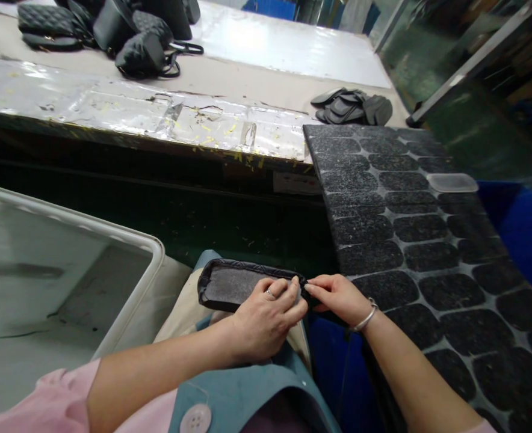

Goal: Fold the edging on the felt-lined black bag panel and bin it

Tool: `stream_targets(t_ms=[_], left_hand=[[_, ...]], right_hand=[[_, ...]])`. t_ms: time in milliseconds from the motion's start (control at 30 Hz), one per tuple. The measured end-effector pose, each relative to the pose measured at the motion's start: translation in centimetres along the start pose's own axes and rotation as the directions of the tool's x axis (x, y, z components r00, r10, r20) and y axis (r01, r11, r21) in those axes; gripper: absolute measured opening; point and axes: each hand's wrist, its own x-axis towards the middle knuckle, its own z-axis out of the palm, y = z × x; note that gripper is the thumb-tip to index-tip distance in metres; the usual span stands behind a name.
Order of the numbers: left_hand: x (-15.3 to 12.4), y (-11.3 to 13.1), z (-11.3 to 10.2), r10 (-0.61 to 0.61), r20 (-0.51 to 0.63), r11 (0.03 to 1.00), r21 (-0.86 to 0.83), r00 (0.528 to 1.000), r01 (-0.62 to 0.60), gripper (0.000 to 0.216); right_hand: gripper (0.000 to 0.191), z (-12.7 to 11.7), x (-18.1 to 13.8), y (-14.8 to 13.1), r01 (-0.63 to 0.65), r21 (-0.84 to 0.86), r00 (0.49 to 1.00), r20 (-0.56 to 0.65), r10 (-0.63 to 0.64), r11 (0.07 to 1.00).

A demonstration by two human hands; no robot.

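Across my lap lies a black bag (230, 287), long and narrow, its oblong grey panel facing up inside a raised dark quilted rim. My left hand (268, 313), a ring on one finger, presses down on the panel near its right end, fingers curled over that edge. At the same end, the thumb and fingers of my right hand (336, 297) pinch the dark rim. A bracelet circles my right wrist. What lies under my fingertips there is hidden.
A white bin (157, 252) stands at left. To the right runs a board with dark oval patterns (410, 228), bearing a clear oblong lid (453, 183). Beyond, the worktable (248, 78) holds several black bags (142, 54) and a pile of grey pieces (351, 107). A blue bin (519, 222) sits far right.
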Motion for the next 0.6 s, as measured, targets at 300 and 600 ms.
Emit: stream_targets(t_ms=[300,600], left_hand=[[-0.1,0.0,0.4,0.004,-0.028,1.000,0.010,1.000,-0.004,0.040],[-0.1,0.1,0.2,0.008,-0.024,1.000,0.008,1.000,-0.008,0.042]], right_hand=[[0.030,0.6,-0.5,-1.1,-0.052,-0.069,0.998,-0.038,0.049,0.996],[0.037,-0.7,1.4,-1.8,-0.213,-0.012,0.974,0.072,0.213,0.977]])
